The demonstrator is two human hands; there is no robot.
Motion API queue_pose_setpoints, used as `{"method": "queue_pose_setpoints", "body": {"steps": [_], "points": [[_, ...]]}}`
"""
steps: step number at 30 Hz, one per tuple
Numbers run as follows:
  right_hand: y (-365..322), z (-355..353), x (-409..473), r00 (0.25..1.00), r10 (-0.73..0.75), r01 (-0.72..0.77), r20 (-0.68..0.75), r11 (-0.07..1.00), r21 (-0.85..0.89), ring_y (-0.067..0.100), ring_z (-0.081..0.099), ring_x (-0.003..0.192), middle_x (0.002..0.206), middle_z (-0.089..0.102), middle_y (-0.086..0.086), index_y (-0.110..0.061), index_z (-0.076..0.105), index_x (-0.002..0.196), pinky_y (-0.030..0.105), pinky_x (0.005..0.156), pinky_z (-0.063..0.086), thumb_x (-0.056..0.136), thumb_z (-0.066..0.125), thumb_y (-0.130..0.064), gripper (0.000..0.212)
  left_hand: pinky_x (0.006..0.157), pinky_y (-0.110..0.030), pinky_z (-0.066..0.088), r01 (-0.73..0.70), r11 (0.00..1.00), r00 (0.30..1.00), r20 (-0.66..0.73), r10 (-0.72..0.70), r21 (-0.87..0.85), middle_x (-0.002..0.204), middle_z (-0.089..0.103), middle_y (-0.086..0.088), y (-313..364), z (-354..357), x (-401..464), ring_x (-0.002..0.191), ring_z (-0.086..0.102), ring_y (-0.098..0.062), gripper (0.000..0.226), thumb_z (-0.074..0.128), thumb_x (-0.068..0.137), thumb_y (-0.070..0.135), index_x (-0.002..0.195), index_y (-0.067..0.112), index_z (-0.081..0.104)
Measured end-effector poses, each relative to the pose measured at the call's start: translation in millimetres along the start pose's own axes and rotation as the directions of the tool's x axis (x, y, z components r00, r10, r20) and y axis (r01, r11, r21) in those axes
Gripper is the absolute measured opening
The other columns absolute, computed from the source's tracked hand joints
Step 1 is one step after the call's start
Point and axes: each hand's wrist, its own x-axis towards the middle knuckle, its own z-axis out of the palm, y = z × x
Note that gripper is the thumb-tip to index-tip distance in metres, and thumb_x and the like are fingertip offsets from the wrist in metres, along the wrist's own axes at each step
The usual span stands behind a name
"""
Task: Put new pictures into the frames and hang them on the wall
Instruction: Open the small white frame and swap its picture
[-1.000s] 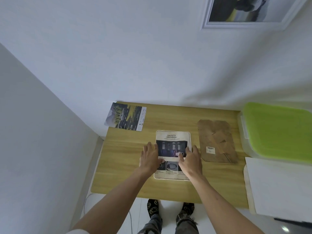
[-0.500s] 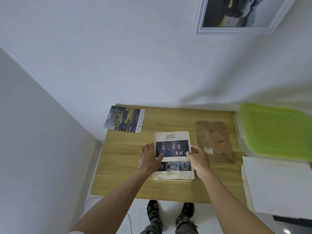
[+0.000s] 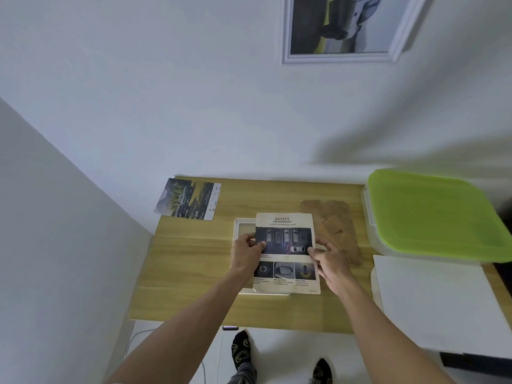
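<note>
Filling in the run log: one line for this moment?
left hand: pinches SAFETY sheet | right hand: pinches it | sheet: over white frame, offset

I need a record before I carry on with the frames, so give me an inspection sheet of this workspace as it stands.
Surface: wooden table against a white wall.
Job's things: SAFETY sheet held over a white frame lying flat and shifted to its right; brown backing board beside it; landscape print at the far left corner; framed car picture on the wall.
Clutter: green-lidded plastic box; white board at the right.
Grips: left hand and right hand each pinch a side edge of the sheet.
Cables: thin white cable on the floor.
Surroundings: white walls, pale floor, the person's socked feet.
</note>
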Motion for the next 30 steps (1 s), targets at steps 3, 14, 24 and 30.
{"method": "queue_pose_setpoints", "body": {"steps": [3, 14, 24, 30], "points": [[1, -35, -5, 1.0, -0.024, 0.024, 0.006, 0.989, -0.144, 0.023, 0.073, 0.083, 0.101, 0.074, 0.007, -0.016, 0.06, 0.113, 0.037, 0.067, 0.056, 0.091, 0.065, -0.001, 0.028, 0.068, -0.035, 0.059, -0.005, 0.999, 1.0, 0.031, 0.004, 0.049, 0.089, 0.071, -0.008, 2, 24, -13, 0.078, 0.071, -0.021, 0.025, 0.07, 0.084, 0.012, 0.109, 0.011, 0.064], [17, -222, -14, 0.994, -0.093, 0.051, -0.048, 0.831, -0.553, 0.016, 0.072, 0.079, 0.086, 0.074, 0.001, -0.021, 0.062, 0.111, 0.034, 0.071, 0.058, 0.086, 0.073, -0.015, 0.029, 0.06, -0.036, 0.062, 0.055, 0.978, 0.968, 0.228, -0.101, 0.199, 0.091, 0.073, -0.012, -14, 173, -74, 0.077, 0.074, -0.024, 0.007, 0.065, 0.086, 0.002, 0.089, 0.008, 0.067], [27, -303, -6, 0.968, -0.226, 0.054, -0.113, 0.621, -0.782, 0.017, 0.061, 0.084, 0.103, 0.07, 0.006, -0.013, 0.061, 0.124, 0.025, 0.069, 0.044, 0.092, 0.064, -0.016, 0.032, 0.074, -0.039, 0.061, -0.034, 0.936, 0.983, 0.183, -0.032, 0.35, 0.088, 0.073, -0.006, -28, 275, -94, 0.08, 0.071, -0.022, 0.02, 0.071, 0.081, 0.011, 0.1, 0.016, 0.07], [47, -304, -8, 0.908, -0.416, 0.081, -0.058, 0.308, -0.948, 0.027, 0.059, 0.1, 0.119, 0.053, 0.012, -0.013, 0.051, 0.129, 0.034, 0.068, 0.051, 0.095, 0.059, -0.022, 0.036, 0.082, -0.041, 0.055, -0.299, 0.798, 0.947, 0.264, 0.182, 0.523, 0.111, 0.059, -0.003, -34, 286, -116, 0.096, 0.062, -0.025, 0.037, 0.065, 0.086, 0.017, 0.122, 0.016, 0.057]]}}
